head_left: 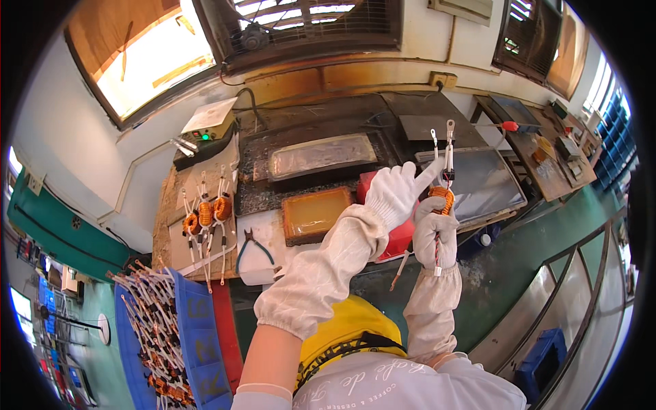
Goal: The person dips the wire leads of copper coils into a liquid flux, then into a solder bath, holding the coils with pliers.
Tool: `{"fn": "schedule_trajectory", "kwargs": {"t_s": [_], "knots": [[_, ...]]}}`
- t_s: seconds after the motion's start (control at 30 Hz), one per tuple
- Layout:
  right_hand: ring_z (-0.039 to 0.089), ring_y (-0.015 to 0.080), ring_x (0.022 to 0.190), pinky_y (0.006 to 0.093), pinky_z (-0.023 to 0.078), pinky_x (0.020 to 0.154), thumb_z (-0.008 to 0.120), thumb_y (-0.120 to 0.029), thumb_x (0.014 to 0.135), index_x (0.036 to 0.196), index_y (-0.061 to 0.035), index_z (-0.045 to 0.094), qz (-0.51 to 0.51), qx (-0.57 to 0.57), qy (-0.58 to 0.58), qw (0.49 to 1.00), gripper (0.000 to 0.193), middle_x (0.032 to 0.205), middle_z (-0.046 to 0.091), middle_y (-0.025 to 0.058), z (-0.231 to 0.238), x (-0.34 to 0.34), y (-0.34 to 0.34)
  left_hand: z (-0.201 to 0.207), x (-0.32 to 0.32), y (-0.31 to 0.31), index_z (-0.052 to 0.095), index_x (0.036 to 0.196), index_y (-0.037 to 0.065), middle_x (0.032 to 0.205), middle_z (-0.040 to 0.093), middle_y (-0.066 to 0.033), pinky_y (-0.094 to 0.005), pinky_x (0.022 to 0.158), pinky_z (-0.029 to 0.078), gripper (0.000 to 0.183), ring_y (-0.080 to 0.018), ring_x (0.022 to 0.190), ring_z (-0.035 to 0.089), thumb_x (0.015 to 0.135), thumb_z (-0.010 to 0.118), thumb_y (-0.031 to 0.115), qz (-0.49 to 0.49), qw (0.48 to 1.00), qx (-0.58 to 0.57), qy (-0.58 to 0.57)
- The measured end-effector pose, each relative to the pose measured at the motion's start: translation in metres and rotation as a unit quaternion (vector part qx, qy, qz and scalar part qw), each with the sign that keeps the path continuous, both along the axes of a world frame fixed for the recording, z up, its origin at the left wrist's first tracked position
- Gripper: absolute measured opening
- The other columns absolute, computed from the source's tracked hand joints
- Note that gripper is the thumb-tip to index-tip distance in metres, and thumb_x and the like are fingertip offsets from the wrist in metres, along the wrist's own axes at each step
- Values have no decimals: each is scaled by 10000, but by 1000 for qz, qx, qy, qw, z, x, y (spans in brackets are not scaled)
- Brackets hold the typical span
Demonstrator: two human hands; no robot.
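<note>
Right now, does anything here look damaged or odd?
The white wall below the middle dark-framed window looks odd: rusty-brown stains mark it, unlike paler areas nearby. The orange wire-wound coil in your white-gloved right hand shows no obvious damage.

Two gloved hands, one held coil, three bench coils, one pliers

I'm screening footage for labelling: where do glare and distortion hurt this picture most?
Head view: the upper-left window is blown out to white; head view: straight edges bow near the rim, where the corners go black; head view: the orange coil in the right hand is readable.
</note>
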State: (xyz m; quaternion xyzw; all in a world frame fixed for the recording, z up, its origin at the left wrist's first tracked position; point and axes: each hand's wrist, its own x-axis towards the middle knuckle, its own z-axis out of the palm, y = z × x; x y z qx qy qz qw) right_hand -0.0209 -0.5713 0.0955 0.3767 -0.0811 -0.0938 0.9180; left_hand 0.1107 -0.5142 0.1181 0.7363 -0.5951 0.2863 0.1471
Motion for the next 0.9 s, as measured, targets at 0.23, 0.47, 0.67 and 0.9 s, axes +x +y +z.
{"fn": "schedule_trajectory", "kwargs": {"t_s": [0.23,0.47,0.67,0.9], "knots": [[471,100,462,235,331,396,632,-150,882,929,-17,546,10,56,22,998,165,864,526,56,-1,-11,-14,-11,-2,-23,363,1456,215,793,516,-60,-314,582,464,622,-197,678,574,857,519,152,-38,998,-31,45],[463,100,460,236,321,400,621,-134,881,931,-30,543,43,78,7,996,139,839,523,51,-3,-10,-11,-14,0,-21,369,1452,220,812,511,-60,-318,584,456,608,-198,692,572,868,523,157,-21,999,32,29],[474,101,471,239,335,406,606,-95,882,945,-21,539,60,106,6,993,118,831,526,59,5,-13,-4,-6,2,-24,363,1454,243,804,506,-55,-312,596,464,621,-196,690,572,864,549,185,-51,998,11,-41],[474,112,457,232,491,480,609,-78,873,921,-3,544,27,100,-12,995,110,791,547,73,5,-16,3,-33,1,-17,350,1454,195,946,576,-115,-340,713,495,599,-246,853,615,891,556,211,-4,969,-31,245]]}}
